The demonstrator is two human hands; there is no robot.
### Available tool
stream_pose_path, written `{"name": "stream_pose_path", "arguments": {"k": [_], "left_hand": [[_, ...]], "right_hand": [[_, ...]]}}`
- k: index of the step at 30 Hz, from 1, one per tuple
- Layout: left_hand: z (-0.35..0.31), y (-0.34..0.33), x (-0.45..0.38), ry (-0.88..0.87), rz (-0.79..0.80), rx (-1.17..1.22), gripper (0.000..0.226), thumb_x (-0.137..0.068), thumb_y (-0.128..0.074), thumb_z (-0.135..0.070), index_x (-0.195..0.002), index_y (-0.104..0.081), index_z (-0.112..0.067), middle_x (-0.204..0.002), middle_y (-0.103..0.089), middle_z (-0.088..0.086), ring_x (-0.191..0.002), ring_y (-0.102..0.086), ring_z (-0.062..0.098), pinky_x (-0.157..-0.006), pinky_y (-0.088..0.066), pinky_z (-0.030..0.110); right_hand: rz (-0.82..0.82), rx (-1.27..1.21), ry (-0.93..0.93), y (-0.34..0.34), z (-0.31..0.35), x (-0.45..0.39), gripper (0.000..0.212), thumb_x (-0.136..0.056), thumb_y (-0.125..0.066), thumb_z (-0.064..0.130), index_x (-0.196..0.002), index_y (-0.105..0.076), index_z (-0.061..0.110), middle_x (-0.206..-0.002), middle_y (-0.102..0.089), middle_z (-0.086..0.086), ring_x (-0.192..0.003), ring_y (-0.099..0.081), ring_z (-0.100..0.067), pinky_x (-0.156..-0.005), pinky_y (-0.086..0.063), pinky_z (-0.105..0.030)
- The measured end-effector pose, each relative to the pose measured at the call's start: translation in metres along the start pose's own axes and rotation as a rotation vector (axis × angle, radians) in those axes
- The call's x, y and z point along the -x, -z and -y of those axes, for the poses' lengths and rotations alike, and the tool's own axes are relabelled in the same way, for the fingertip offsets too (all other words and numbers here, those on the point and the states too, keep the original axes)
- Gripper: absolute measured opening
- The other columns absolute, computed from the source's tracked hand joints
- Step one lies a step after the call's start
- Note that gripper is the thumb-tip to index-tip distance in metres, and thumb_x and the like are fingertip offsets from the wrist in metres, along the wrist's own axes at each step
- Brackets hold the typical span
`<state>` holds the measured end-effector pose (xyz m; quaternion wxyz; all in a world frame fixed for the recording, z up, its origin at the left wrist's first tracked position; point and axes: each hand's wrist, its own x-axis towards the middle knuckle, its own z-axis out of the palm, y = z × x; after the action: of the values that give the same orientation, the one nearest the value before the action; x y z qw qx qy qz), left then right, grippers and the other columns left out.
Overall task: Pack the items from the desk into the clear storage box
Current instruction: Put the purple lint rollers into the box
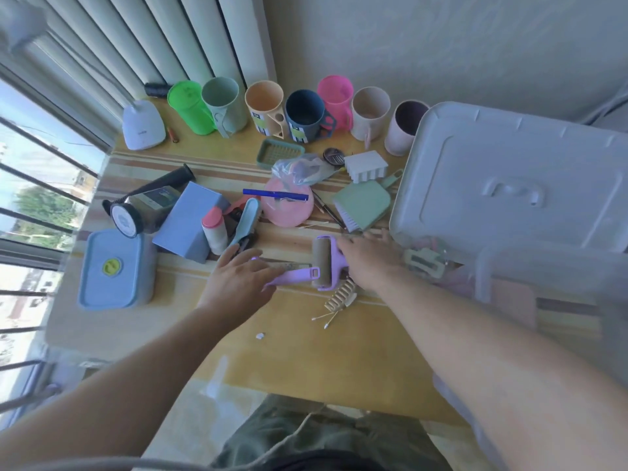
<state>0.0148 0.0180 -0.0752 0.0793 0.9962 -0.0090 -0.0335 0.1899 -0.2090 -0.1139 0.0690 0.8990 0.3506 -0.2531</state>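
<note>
A purple lint roller (pixel 321 266) lies mid-desk, its handle pointing left. My left hand (pixel 239 278) rests palm down over the handle's end, fingers spread. My right hand (pixel 368 260) lies palm down on the roller's head, fingers reaching toward the dustpan; no firm grip shows on either hand. The clear storage box (pixel 543 283) stands at the right edge, its grey-white lid (pixel 516 181) propped over it. A beige hair claw (pixel 341 295) and cotton swabs (pixel 326 317) lie just below the roller.
Several cups (pixel 302 112) line the back wall. A blue lidded box (pixel 112 268), blue block (pixel 192 220), pink-capped bottle (pixel 214 229), pink round container with a blue pen (pixel 287 205), green dustpan (pixel 362 202) and white tray (pixel 366 165) crowd the desk. A window is at left.
</note>
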Motion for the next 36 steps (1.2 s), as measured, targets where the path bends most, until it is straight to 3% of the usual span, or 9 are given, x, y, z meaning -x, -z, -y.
{"name": "stream_pose_path", "arguments": {"k": [4, 9, 12, 16, 20, 25, 30, 33, 36], "left_hand": [[-0.023, 0.025, 0.0, 0.063, -0.041, 0.036, 0.021, -0.085, -0.067, -0.027, -0.104, -0.071, -0.035, -0.079, -0.066, -0.011, -0.093, -0.061, 0.023, -0.089, -0.042, 0.04], [-0.086, 0.068, -0.017, 0.018, -0.241, 0.145, 0.011, -0.081, -0.072, -0.02, -0.091, -0.074, -0.022, -0.069, -0.057, -0.003, -0.075, -0.055, 0.028, -0.076, -0.045, 0.042], [-0.151, 0.092, -0.045, -0.108, -0.324, 0.216, 0.024, -0.079, -0.077, -0.015, -0.101, -0.077, -0.022, -0.073, -0.06, -0.003, -0.076, -0.056, 0.028, -0.076, -0.047, 0.043], [-0.252, 0.111, -0.093, -0.277, -0.404, 0.267, 0.031, -0.081, -0.076, -0.022, -0.112, -0.078, -0.024, -0.083, -0.066, -0.002, -0.084, -0.06, 0.027, -0.083, -0.047, 0.041], [-0.338, 0.107, -0.125, -0.46, -0.407, 0.29, 0.03, -0.082, -0.076, -0.026, -0.111, -0.079, -0.023, -0.084, -0.068, -0.003, -0.083, -0.062, 0.026, -0.083, -0.048, 0.04], [-0.401, 0.08, -0.134, -0.573, -0.281, 0.274, 0.033, -0.081, -0.076, -0.031, -0.113, -0.078, -0.026, -0.085, -0.068, -0.002, -0.08, -0.062, 0.026, -0.082, -0.047, 0.037], [-0.418, 0.05, -0.123, -0.58, -0.105, 0.212, 0.033, -0.081, -0.075, -0.035, -0.113, -0.076, -0.029, -0.086, -0.069, -0.002, -0.082, -0.062, 0.028, -0.084, -0.049, 0.038], [-0.423, 0.038, -0.116, -0.521, -0.009, 0.204, 0.034, -0.081, -0.07, -0.04, -0.113, -0.075, -0.034, -0.086, -0.068, -0.005, -0.085, -0.062, 0.026, -0.085, -0.051, 0.04], [-0.425, 0.03, -0.112, -0.465, 0.067, 0.174, 0.035, -0.079, -0.068, -0.043, -0.113, -0.075, -0.037, -0.084, -0.068, -0.008, -0.086, -0.062, 0.025, -0.086, -0.051, 0.039]], "right_hand": [[-0.154, -0.162, 0.04, 0.015, -0.002, 0.016, 0.032, -0.089, -0.067, 0.022, -0.12, -0.058, 0.026, -0.119, -0.063, -0.001, -0.108, -0.065, -0.032, -0.08, -0.049, -0.039], [-0.623, -0.566, 0.075, 0.09, -0.075, 0.09, 0.028, -0.083, -0.074, 0.018, -0.111, -0.073, 0.022, -0.098, -0.067, -0.003, -0.092, -0.063, -0.03, -0.077, -0.051, -0.04], [-0.727, -0.657, 0.018, 0.11, -0.16, 0.166, 0.029, -0.079, -0.084, 0.016, -0.107, -0.076, 0.019, -0.095, -0.07, -0.002, -0.088, -0.061, -0.02, -0.077, -0.043, -0.031], [-0.549, -0.651, -0.161, 0.069, -0.261, 0.269, 0.027, -0.076, -0.085, 0.015, -0.099, -0.078, 0.026, -0.089, -0.07, 0.009, -0.081, -0.063, -0.012, -0.076, -0.05, -0.03], [-0.267, -0.555, -0.272, -0.007, -0.322, 0.331, 0.019, -0.074, -0.076, 0.014, -0.086, -0.077, 0.027, -0.078, -0.072, 0.008, -0.074, -0.064, -0.016, -0.068, -0.051, -0.033], [0.044, -0.507, -0.279, -0.098, -0.33, 0.332, 0.016, -0.069, -0.06, 0.024, -0.083, -0.067, 0.026, -0.08, -0.069, 0.008, -0.078, -0.064, -0.018, -0.07, -0.052, -0.032], [0.186, -0.577, -0.261, -0.141, -0.31, 0.307, 0.018, -0.073, -0.061, 0.015, -0.073, -0.048, 0.028, -0.078, -0.056, 0.009, -0.08, -0.058, -0.023, -0.064, -0.043, -0.03], [0.22, -0.586, -0.159, -0.143, -0.307, 0.297, 0.023, -0.08, -0.072, 0.013, -0.091, -0.062, 0.03, -0.094, -0.065, 0.009, -0.085, -0.058, -0.018, -0.062, -0.038, -0.024], [0.276, -0.698, -0.121, -0.143, -0.311, 0.294, 0.031, -0.088, -0.072, 0.015, -0.119, -0.071, 0.022, -0.118, -0.07, 0.009, -0.11, -0.064, -0.012, -0.085, -0.04, -0.017]]}}
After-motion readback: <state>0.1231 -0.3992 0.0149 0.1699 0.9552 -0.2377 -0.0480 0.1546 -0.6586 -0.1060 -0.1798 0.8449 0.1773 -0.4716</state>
